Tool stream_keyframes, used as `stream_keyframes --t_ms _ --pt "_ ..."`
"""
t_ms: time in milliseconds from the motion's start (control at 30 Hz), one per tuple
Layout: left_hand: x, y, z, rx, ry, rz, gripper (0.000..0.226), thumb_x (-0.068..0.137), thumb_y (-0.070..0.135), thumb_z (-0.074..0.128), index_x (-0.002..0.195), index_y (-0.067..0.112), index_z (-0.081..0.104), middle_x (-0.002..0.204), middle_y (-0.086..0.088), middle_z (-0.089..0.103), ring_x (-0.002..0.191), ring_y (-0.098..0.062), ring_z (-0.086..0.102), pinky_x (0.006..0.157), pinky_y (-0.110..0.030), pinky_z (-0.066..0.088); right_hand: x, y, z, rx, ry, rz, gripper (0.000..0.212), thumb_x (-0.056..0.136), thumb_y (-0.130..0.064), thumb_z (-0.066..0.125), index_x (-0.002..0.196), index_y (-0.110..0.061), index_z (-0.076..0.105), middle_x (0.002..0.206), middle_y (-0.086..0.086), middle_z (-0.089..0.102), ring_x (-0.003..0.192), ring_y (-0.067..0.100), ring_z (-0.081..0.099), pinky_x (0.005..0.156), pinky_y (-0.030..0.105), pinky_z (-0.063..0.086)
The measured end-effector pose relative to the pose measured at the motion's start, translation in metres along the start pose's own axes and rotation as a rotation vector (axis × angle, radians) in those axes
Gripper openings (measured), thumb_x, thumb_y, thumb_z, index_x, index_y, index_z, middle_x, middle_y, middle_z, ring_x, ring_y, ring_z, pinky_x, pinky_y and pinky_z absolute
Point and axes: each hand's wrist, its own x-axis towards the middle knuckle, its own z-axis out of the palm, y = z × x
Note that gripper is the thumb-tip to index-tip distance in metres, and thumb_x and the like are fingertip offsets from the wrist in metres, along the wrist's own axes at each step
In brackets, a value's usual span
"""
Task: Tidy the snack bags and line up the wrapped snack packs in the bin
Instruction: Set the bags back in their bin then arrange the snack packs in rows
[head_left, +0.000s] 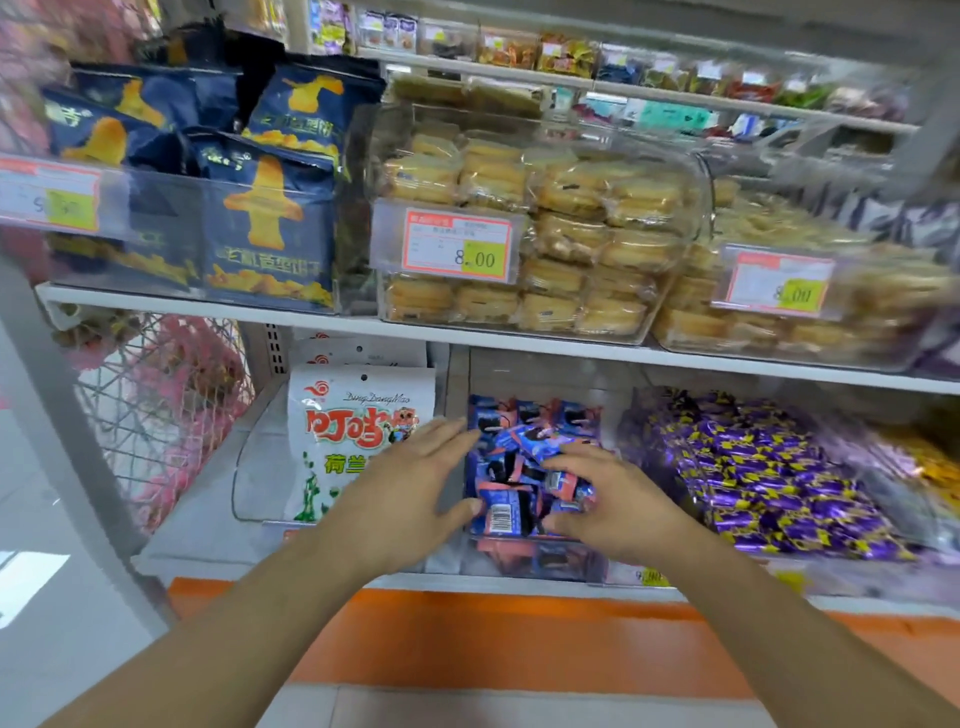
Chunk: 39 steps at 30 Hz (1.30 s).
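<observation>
Upper right of the frame is smearing badly, so the top shelf packets are turning into colour blobs. The far-left price tag is blurring too much to read. My left hand is covering the lower part of the white snack bag, and the purple candies are running off the right edge.
</observation>
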Motion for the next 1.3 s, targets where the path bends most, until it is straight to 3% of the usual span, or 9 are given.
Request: stream_keyframes --t_ms 133,367,567,700,833,900,1033,1167,1300 --pt "0.001 0.006 -0.002 -0.016 0.017 -0.037 0.075 0.097 0.048 0.060 0.162 0.035 0.025 0.174 0.016 0.008 0.159 -0.006 0.014 0.122 -0.021 0.021 0.003 0.003 -0.001 0.001 0.003 0.022 0.074 0.081 -0.045 0.086 0.147 -0.032 0.054 0.159 -0.010 0.042 0.147 0.012 0.038 0.119 0.030 0.034" --pt "-0.008 0.014 -0.010 -0.013 0.009 -0.127 0.067 0.091 0.032 0.062 0.154 0.033 0.040 0.173 0.020 0.012 0.140 -0.012 0.053 0.102 -0.032 0.055 0.002 -0.008 -0.002 -0.040 -0.032 -0.018 0.073 0.082 -0.041 0.087 0.147 -0.033 0.055 0.158 -0.010 0.043 0.146 0.013 0.040 0.116 0.028 0.035" --pt "-0.010 0.014 -0.011 -0.009 0.013 -0.141 0.064 0.095 0.028 0.060 0.155 0.036 0.038 0.172 0.021 0.014 0.143 -0.013 0.050 0.108 -0.029 0.050 0.005 -0.015 -0.008 -0.009 -0.029 0.004 0.067 0.077 -0.033 0.092 0.137 -0.033 0.063 0.149 -0.008 0.053 0.134 0.015 0.051 0.107 0.030 0.044" --pt "-0.006 0.009 -0.014 -0.076 0.034 -0.147 0.053 0.100 0.032 0.059 0.151 0.037 0.045 0.168 0.024 0.023 0.136 -0.016 0.058 0.107 -0.025 0.046 0.014 -0.016 -0.018 0.074 -0.085 0.058 0.056 0.083 -0.033 0.087 0.134 -0.037 0.062 0.138 -0.011 0.056 0.092 0.009 0.066 0.082 0.024 0.051" --pt "0.003 -0.007 -0.014 -0.075 0.070 -0.080 0.053 0.100 0.036 0.060 0.150 0.038 0.046 0.163 0.022 0.037 0.149 -0.004 0.038 0.119 -0.023 0.031 0.041 -0.021 -0.018 0.106 0.069 0.050 0.044 0.093 -0.034 0.076 0.134 -0.032 0.063 0.121 -0.010 0.065 0.107 0.017 0.070 0.092 0.032 0.056" --pt "0.007 -0.014 -0.016 -0.075 0.080 -0.070 0.051 0.099 0.039 0.061 0.148 0.038 0.048 0.159 0.023 0.042 0.144 -0.002 0.042 0.117 -0.021 0.032 0.064 -0.019 -0.011 0.061 0.156 0.039 0.051 0.096 -0.031 0.071 0.145 -0.027 0.056 0.139 -0.002 0.064 0.110 0.021 0.068 0.097 0.029 0.052" --pt "0.014 -0.018 -0.019 -0.085 0.090 -0.050 0.046 0.097 0.042 0.062 0.142 0.040 0.052 0.149 0.026 0.048 0.135 0.001 0.047 0.108 -0.015 0.034 0.100 -0.011 0.013 0.035 0.043 0.053 0.064 0.098 -0.025 0.070 0.157 -0.027 0.043 0.156 0.003 0.052 0.113 0.021 0.063 0.088 0.023 0.045" --pt "0.015 -0.022 -0.018 -0.113 0.075 -0.053 0.043 0.095 0.042 0.064 0.137 0.042 0.055 0.144 0.029 0.051 0.127 0.007 0.048 0.096 0.001 0.026 0.107 -0.009 0.018 0.042 0.160 0.041 0.046 0.082 -0.019 0.087 0.126 -0.021 0.072 0.120 -0.004 0.070 0.106 0.013 0.064 0.095 0.025 0.052" --pt "0.013 -0.021 -0.021 -0.190 0.078 -0.106 0.040 0.095 0.041 0.067 0.134 0.041 0.059 0.139 0.028 0.056 0.110 0.012 0.046 0.087 0.011 0.024 0.098 -0.015 0.007 0.153 0.323 0.004 0.033 0.071 -0.018 0.094 0.100 -0.021 0.077 0.101 -0.006 0.070 0.094 0.013 0.067 0.084 0.027 0.057"
